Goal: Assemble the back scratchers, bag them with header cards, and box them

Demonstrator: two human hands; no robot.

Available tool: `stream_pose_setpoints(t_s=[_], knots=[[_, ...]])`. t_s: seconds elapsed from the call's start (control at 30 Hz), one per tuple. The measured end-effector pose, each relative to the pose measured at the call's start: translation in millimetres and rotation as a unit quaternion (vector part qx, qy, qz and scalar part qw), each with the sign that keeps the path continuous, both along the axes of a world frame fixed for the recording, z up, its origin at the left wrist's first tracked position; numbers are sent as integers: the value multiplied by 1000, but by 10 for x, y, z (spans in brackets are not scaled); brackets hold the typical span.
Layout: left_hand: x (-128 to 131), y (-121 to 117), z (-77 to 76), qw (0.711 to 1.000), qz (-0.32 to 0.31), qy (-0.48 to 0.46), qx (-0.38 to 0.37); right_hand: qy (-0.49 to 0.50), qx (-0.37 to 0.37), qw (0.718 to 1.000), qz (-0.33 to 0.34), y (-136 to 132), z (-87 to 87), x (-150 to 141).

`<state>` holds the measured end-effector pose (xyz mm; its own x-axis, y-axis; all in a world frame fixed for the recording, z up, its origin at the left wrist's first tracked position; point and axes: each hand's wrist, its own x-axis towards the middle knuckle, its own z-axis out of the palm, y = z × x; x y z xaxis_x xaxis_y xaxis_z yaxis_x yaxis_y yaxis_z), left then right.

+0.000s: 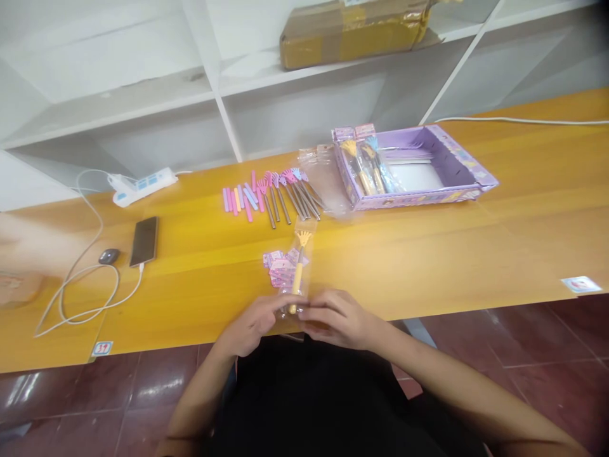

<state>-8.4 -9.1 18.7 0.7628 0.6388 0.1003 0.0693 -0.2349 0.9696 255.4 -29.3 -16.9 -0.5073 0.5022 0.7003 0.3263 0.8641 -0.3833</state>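
A yellow hand-shaped back scratcher (299,270) with a metal rod lies in a clear plastic bag (307,226) at the table's front edge. My left hand (252,325) has its fingers closed on the bag's near end, beside the yellow handle. From the other side, the bent fingers of my right hand (343,319) pinch the same end; the fingertips are slightly blurred. Several pink and purple printed cards (282,269) lie in a pile, partly under the bag. Beyond them are several loose scratcher heads on metal rods (295,193) and coloured handle tubes (242,200).
A purple box (423,193) at the back holds bagged back scratchers (364,166). Empty clear bags (328,184) lie beside it. A phone (144,241), a mouse (109,256), white cables and a power strip (145,187) are on the left. White shelves with a taped carton (356,33) stand behind.
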Motion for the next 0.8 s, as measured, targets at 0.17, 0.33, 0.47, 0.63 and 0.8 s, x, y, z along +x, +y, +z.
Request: stream_pose_setpoints(t_s=[0.17, 0.33, 0.47, 0.63, 0.8], knots=[[-8, -11, -1, 1000, -12, 25, -13, -4, 27, 1000, 16, -8, 39, 13], [-29, 1, -39, 998, -10, 61, 14, 64, -52, 996, 22, 29, 36, 18], [0, 10, -42, 994, 17, 100, 29, 93, -129, 986, 40, 48, 37, 15], [35, 19, -38, 991, 57, 114, 28, 115, -207, 971, 45, 46, 72, -1], [52, 15, -46, 988, 96, 121, 10, 108, -239, 965, 24, 54, 88, -12]])
